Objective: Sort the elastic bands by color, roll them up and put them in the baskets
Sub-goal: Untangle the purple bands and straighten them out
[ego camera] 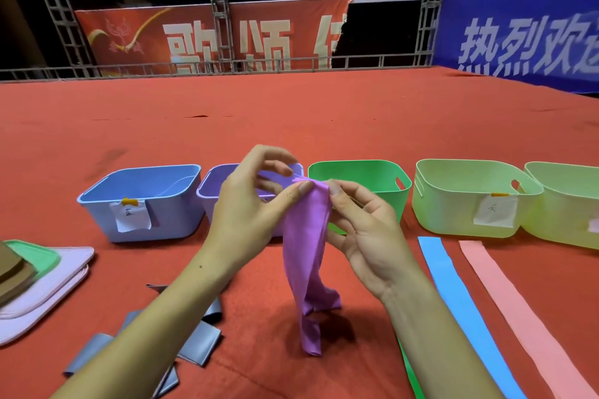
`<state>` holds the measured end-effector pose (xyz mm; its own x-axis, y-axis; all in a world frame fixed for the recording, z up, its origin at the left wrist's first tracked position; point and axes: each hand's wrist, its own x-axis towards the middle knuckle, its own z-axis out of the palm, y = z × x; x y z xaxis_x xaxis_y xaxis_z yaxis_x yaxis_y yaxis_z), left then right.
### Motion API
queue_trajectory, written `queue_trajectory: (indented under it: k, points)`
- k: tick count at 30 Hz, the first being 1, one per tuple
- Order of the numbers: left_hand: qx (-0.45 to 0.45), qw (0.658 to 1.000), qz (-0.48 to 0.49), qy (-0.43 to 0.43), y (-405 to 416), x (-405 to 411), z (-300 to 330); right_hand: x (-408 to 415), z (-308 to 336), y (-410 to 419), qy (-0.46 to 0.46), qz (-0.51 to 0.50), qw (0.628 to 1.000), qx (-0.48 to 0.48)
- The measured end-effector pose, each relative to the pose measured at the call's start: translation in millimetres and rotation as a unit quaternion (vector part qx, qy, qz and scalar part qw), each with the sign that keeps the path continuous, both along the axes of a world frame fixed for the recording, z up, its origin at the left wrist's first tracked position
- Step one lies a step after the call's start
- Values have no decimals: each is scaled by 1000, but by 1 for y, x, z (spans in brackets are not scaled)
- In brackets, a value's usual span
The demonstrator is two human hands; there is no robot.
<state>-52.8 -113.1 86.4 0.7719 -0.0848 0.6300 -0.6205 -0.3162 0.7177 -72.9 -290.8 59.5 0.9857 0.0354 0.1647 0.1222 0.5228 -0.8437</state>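
A purple elastic band (pixel 306 256) hangs from my two hands, its lower end crumpled on the red cloth. My left hand (pixel 252 201) pinches its top edge between thumb and fingers. My right hand (pixel 363 227) pinches the same top edge from the right side. Both hands are raised in front of the purple basket (pixel 210 186). On its left stands a blue basket (pixel 142 201). To its right come a green basket (pixel 363 172), a pale green basket (pixel 466 197) and a yellow-green basket (pixel 567 204). A blue band (pixel 453 298) and a pink band (pixel 512 304) lie flat at the right.
Grey bands (pixel 197 337) lie in a loose heap under my left forearm. A green band (pixel 410 376) shows beneath my right forearm. Stacked lids (pixel 42 282) in pink, green and brown sit at the left edge. The red cloth (pixel 291 120) stretches far behind the baskets.
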Motion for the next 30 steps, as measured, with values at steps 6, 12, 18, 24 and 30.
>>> queue_trajectory:
  k: [6, 12, 18, 24, 30]
  points:
    - [75, 995, -57, -14, -4, 16, 24, 0, 8, -7, -49, -94, 992, -65]
    - [-33, 997, -9, -71, -17, 27, 58, -2, -3, 0, -117, -221, 891, -379]
    - [-82, 993, 7, -88, -33, 30, 68, 2, -22, 18, -122, -263, 840, -459]
    - [-103, 992, -1, -66, -39, 32, 68, 12, -32, 18, -125, -283, 865, -396]
    - [-117, 992, -9, -41, -42, 34, 66, 16, -38, 18, -128, -254, 865, -413]
